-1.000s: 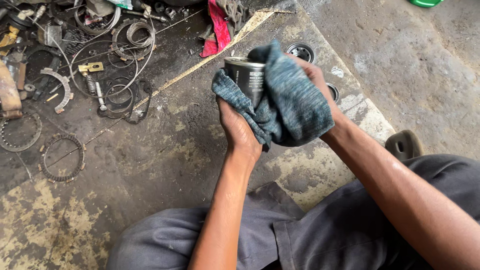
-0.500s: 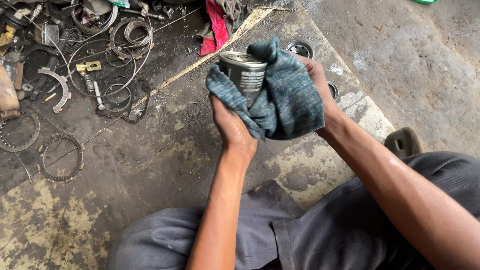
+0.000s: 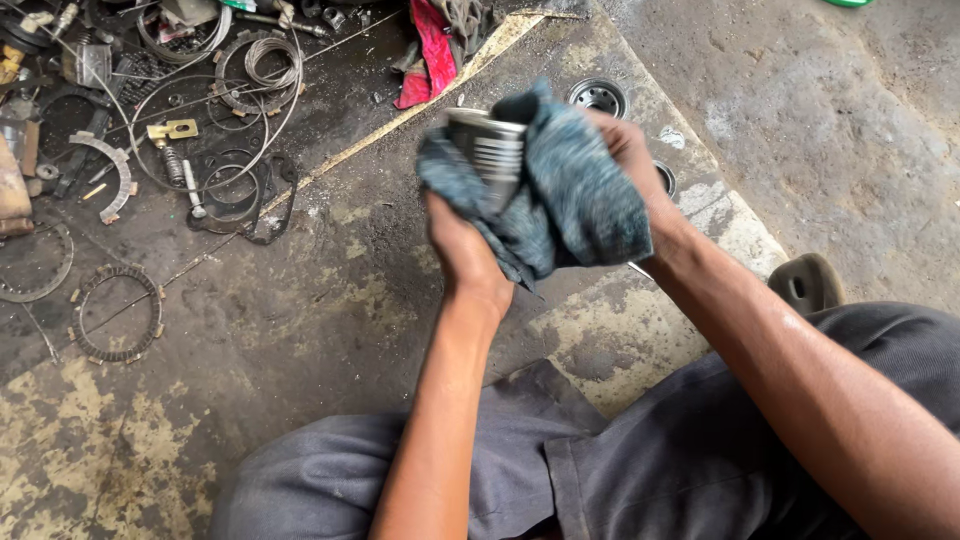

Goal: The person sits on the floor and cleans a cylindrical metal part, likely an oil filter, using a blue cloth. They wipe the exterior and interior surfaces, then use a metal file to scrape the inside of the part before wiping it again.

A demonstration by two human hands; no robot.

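A grey metal canister [image 3: 490, 152], short and round like a filter can, sits up in front of the seated person, above the stained concrete floor [image 3: 300, 330] and half swaddled in a blue-grey knitted rag [image 3: 580, 205]. It looks rigid and thin-walled, fairly light, and probably greasy, so bare skin might slip on it; the cloth looks like the surest place to grip, around the curved side. The left hand [image 3: 462, 255] cups it from below, fingers curled closed through the rag. The right hand [image 3: 625, 150] is wrapped over the cloth at the far side, fingers mostly buried, seemingly closed on the fabric. Behind it lie a small round perforated cap [image 3: 598, 97], a red cloth [image 3: 432, 50], and, off left, toothed rings [image 3: 118, 312] and coiled wire [image 3: 265, 65].
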